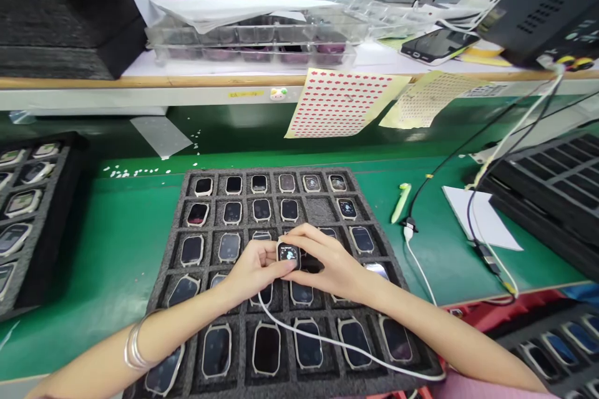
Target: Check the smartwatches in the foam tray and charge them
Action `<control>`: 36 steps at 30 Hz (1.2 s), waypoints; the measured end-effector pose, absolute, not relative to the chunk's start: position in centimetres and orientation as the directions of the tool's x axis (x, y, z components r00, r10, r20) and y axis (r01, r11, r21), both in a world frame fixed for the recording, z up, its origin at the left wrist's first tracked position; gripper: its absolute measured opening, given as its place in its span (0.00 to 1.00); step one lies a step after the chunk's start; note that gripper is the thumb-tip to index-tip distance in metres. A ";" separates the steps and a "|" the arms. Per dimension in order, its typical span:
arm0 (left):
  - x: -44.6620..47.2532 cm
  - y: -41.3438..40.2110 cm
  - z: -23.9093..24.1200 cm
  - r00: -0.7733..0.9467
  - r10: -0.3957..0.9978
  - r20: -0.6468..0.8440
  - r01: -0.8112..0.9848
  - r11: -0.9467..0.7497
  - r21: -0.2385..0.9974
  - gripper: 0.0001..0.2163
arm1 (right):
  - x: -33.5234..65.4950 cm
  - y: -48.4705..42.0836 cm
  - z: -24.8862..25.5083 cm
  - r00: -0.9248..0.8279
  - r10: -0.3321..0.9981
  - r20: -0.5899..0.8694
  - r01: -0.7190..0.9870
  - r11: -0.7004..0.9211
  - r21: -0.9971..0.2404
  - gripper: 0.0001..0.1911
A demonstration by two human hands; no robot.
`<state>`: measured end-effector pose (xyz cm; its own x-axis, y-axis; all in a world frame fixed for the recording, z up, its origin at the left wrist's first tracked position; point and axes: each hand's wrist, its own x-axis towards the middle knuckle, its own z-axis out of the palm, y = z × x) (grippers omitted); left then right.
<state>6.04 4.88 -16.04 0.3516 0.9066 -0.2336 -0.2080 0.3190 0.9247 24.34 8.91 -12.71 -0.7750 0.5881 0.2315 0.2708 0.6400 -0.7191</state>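
A small smartwatch body (288, 254) with a lit screen is held between both my hands over the middle of a dark foam tray (322, 209). My left hand (255, 267) pinches it from the left, fingers closed on it. My right hand (327, 259) wraps it from the right and above. A white cable (327, 343) runs from under the watch across the tray toward the lower right. The tray's pockets hold several watch bodies (262, 209) with dark screens; one pocket near the top right is bare.
Another foam tray of watches (21, 212) sits at left, black trays (556, 193) at right. A green pen (401, 202), white paper (482, 218) and cables (468, 156) lie on the green mat. Sticker sheets (344, 103) hang from the shelf; people sit behind it.
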 end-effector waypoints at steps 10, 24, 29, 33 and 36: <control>6.1 4.9 -15.8 0.375 0.901 -0.220 -0.142 0.290 0.946 0.14 | 24.5 8.9 -12.9 -0.771 0.575 0.273 0.261 0.677 -0.688 0.24; 6.4 5.3 -16.2 0.465 0.846 -0.261 -0.093 0.340 0.936 0.17 | 26.3 14.1 -12.3 -0.693 0.679 0.243 0.425 0.657 -0.623 0.10; 6.2 5.8 -15.8 0.481 0.830 -0.283 -0.075 0.361 0.930 0.16 | 24.2 16.6 -13.5 -0.663 0.726 0.184 0.553 0.640 -0.534 0.19; 5.9 6.1 -16.0 0.497 0.818 -0.290 -0.074 0.373 0.925 0.14 | 22.9 17.6 -14.8 -0.660 0.726 0.191 0.552 0.642 -0.532 0.20; 6.0 6.0 -16.2 0.506 0.818 -0.273 -0.089 0.364 0.927 0.14 | 23.4 17.3 -14.8 -0.594 0.778 0.203 0.604 0.598 -0.527 0.18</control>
<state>6.01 6.02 -16.22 0.5064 0.8181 -0.2727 -0.0891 0.3641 0.9271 23.44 17.31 -14.75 -0.5944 0.7782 0.2027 0.6039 0.5984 -0.5266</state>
